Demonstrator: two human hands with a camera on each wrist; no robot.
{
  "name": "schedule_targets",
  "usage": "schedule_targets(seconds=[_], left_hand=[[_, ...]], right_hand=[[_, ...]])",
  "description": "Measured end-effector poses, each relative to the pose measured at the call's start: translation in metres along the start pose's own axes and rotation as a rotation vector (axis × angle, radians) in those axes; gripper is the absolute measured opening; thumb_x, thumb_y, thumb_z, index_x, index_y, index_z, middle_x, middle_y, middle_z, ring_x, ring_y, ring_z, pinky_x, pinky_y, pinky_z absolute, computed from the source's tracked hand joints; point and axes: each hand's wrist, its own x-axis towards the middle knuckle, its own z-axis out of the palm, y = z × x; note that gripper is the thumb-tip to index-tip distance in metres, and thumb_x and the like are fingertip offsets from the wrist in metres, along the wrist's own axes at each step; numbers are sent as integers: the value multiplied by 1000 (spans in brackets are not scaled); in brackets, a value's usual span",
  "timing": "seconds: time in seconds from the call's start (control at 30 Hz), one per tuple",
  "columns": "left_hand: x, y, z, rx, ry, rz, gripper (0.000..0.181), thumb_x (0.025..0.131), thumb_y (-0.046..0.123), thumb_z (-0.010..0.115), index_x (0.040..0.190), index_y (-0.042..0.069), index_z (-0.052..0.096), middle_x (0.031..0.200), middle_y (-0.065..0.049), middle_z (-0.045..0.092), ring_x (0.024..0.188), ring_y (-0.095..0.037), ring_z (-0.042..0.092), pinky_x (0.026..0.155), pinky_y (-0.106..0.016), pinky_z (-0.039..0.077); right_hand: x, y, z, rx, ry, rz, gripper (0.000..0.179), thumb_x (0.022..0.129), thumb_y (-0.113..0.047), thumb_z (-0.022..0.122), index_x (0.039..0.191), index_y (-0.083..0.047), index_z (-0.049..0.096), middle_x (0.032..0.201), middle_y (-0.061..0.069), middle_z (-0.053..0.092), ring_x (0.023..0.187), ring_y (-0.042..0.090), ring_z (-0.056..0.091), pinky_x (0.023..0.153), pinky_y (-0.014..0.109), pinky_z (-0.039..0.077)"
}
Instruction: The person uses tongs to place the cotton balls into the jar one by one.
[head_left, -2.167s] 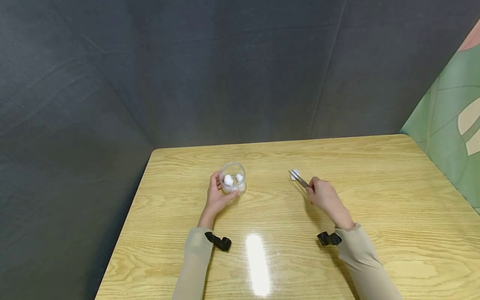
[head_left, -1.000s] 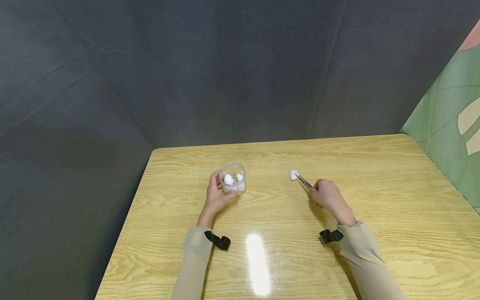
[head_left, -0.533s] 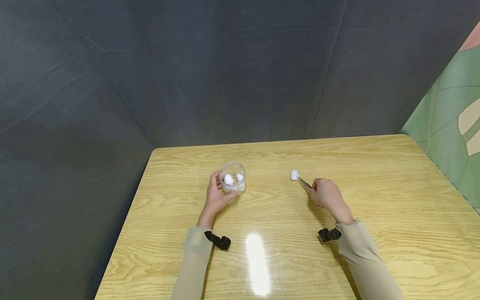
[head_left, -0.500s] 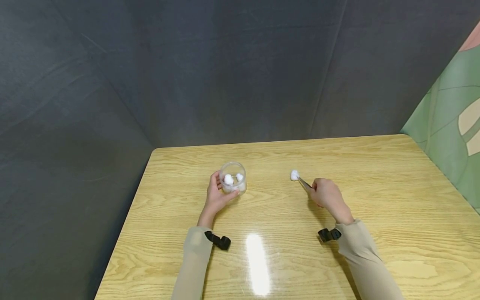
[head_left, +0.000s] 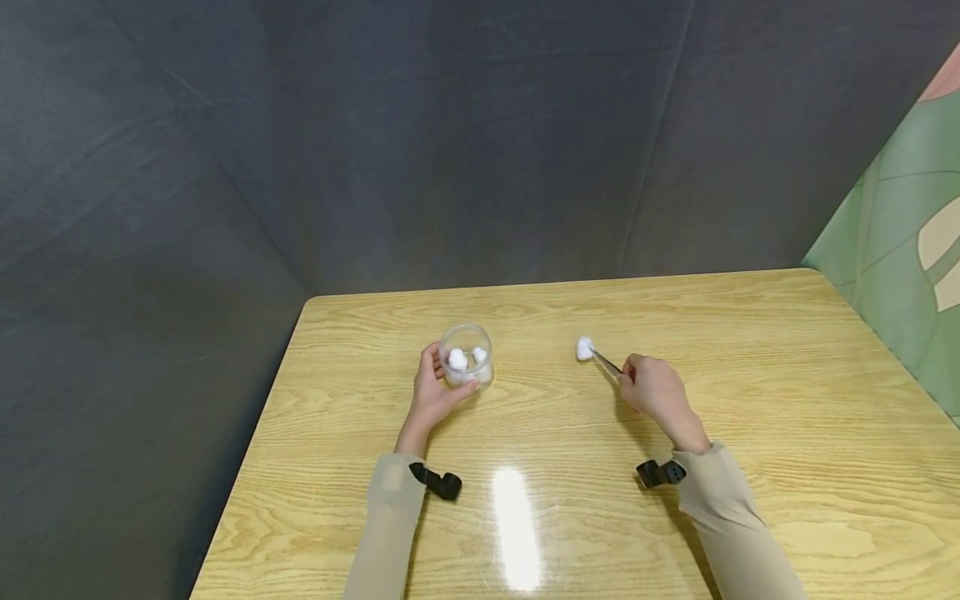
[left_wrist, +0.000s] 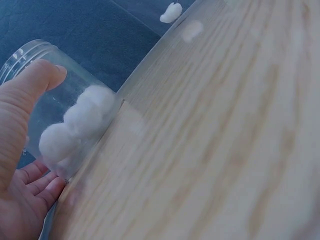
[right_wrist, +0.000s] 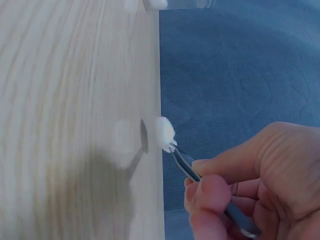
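Observation:
My left hand (head_left: 433,396) holds a clear round jar (left_wrist: 70,75) standing uncovered on the table, thumb on one side and fingers round the other. Several white cotton balls (left_wrist: 82,120) lie inside it. To the right, my right hand (head_left: 656,392) pinches metal tweezers (right_wrist: 185,167) between thumb and fingers. The tweezer tips are closed on a single cotton ball (right_wrist: 165,134). In the right wrist view that ball's shadow falls apart from it, and the left wrist view shows it slightly above its own reflection on the tabletop.
The wood-grain table (head_left: 540,450) is glossy, with a bright light reflection near the front. Dark cloth (head_left: 480,150) hangs behind and to the left. A green patterned surface (head_left: 907,233) shows at the right. Black wrist cameras (head_left: 442,483) sit on both sleeves.
The tweezers have gone from lying across the cotton ball to gripping its near side. The ball has just shifted slightly left and away from me. My left hand and the jar stay put.

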Motion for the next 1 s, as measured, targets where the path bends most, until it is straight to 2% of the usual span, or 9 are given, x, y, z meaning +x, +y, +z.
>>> schedule_targets(seconds=[0.37,0.87,1.0], left_hand=[[1,1,1,3,8,-34,83,68,5,81,136,4,34,124,-16,48,110,-26,46,94,-39,38],[1,2,0,6,4,-24,83,68,7,81,136,3,33,124,-18,48,110,-29,46,94,-42,38],[0,2,0,10,2,-43,84,68,7,81,136,3,33,125,-17,47,111,-28,46,95,-41,38]], right_hand=[[-3,-10,-7,19,39,-34,14,87,-2,56,73,-1,53,54,3,51,42,14,44,41,28,32],[-3,-24,-11,16,65,-55,12,85,-1,58,74,-2,54,55,2,47,46,15,41,43,28,31],[-4,-30,-11,26,60,-63,12,86,-1,58,74,-2,54,55,2,47,45,15,41,43,29,31]])
